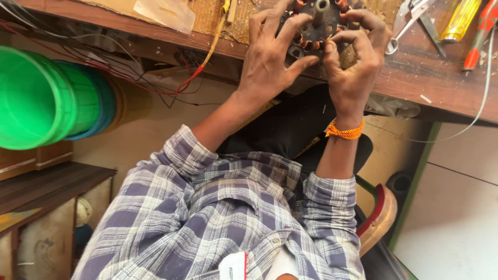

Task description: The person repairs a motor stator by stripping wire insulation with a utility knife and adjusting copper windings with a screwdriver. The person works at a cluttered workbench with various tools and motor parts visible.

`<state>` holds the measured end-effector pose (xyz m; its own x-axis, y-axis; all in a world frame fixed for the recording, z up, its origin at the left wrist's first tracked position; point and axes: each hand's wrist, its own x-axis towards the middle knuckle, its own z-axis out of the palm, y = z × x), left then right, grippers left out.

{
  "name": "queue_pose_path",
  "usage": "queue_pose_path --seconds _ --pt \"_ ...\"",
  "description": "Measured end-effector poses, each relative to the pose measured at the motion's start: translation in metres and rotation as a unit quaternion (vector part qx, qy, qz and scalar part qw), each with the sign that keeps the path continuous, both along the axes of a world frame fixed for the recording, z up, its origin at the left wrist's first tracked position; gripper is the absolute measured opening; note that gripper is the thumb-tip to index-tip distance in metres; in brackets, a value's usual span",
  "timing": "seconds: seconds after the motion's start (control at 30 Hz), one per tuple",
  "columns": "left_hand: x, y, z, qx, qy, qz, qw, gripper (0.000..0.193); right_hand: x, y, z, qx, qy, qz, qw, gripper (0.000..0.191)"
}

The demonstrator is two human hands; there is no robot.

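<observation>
Presently both hands pinch the motor stator (317,26) at the table (415,72) edge: left hand (272,62) spread round its rim, right hand (353,67) nipping a fine wire. Judged heavy, rigid iron; copper windings delicate, so grip the core.

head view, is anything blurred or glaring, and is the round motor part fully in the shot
Head view: sharp in the middle, even soft daylight, no hard shadows; the dark wound motor part is cut off by the top edge, held by the left hand and right hand; mild glare on the yellow screwdriver handle; the green bucket bulges, stretched by the wide lens.

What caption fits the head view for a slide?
Both hands, left hand and right hand, grip a copper-wound motor stator at a wooden workbench.
</observation>
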<state>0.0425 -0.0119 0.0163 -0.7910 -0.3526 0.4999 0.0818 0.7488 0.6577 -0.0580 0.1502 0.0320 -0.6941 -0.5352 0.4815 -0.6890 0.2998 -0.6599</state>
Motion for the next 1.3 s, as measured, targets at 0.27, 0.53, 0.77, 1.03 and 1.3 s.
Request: queue_pose_path --seconds 0.27,0.53,0.77,1.03,1.3 --pt "0.000 -0.004 -0.013 -0.031 0.009 -0.030 0.999 0.055 -0.017 0.012 0.036 0.174 0.081 0.069 0.979 0.022" --pt "-0.002 -0.004 -0.023 -0.055 0.019 -0.017 0.998 0.050 -0.005 0.000 0.045 0.239 0.119 0.025 0.963 0.012" --pt "-0.004 -0.003 -0.024 -0.038 0.034 -0.011 0.999 0.046 0.004 -0.005 0.046 0.268 0.117 -0.009 0.956 0.023" --pt "-0.004 -0.007 -0.026 -0.020 0.058 -0.020 0.998 0.042 0.000 -0.008 0.053 0.292 0.162 0.023 0.942 0.026" --pt "-0.009 -0.001 -0.033 -0.011 0.070 -0.012 0.997 0.040 -0.014 -0.007 0.046 0.261 0.180 0.061 0.947 0.016"
